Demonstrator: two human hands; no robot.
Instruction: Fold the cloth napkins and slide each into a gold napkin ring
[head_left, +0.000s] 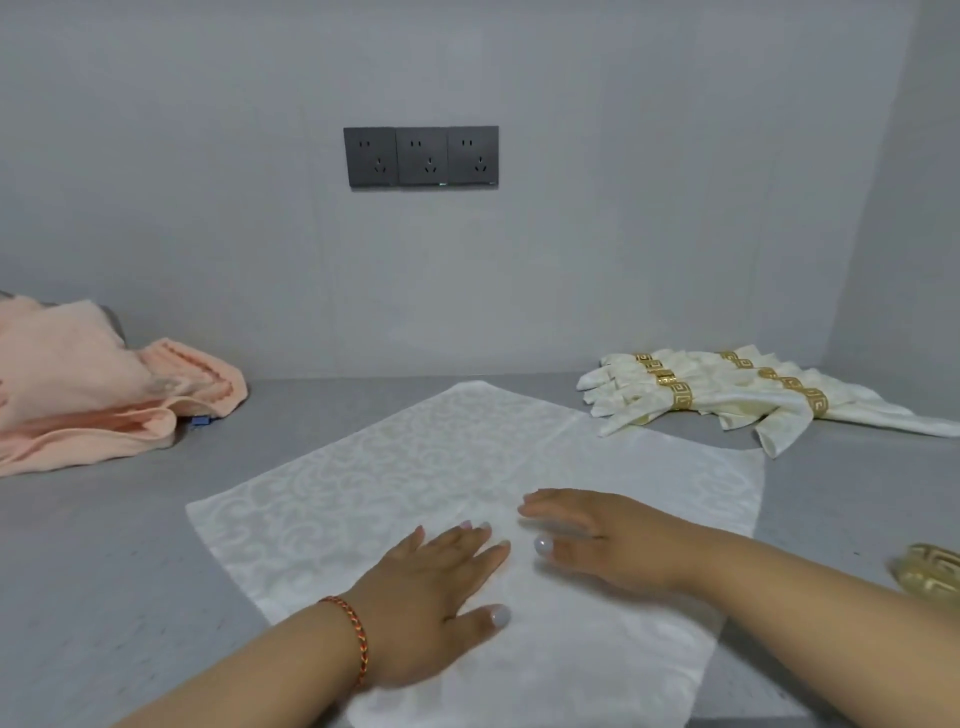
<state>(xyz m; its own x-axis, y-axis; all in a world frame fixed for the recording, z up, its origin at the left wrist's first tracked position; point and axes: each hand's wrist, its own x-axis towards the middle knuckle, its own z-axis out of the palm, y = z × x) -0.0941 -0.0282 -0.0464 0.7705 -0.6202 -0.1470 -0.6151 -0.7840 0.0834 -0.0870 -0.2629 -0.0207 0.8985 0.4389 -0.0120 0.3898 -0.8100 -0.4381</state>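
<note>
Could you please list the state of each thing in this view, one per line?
White napkin: spread flat on the grey table, not yet folded.
Left hand: open, fingers flat on the napkin.
Right hand: open, resting on the napkin.
Finished napkins: folded, in gold rings, piled far right.
Loose gold ring: empty, at right edge.
Peach towel: crumpled, far left.

Bare grey counter (104, 571) lies open at the lower left of the frame and along the back wall in the middle. A heap of peach towels (88, 384) blocks the left edge. Finished napkins in gold rings (727, 400) crowd the right, and a loose gold ring (930, 574) sits at the far right edge.
</note>
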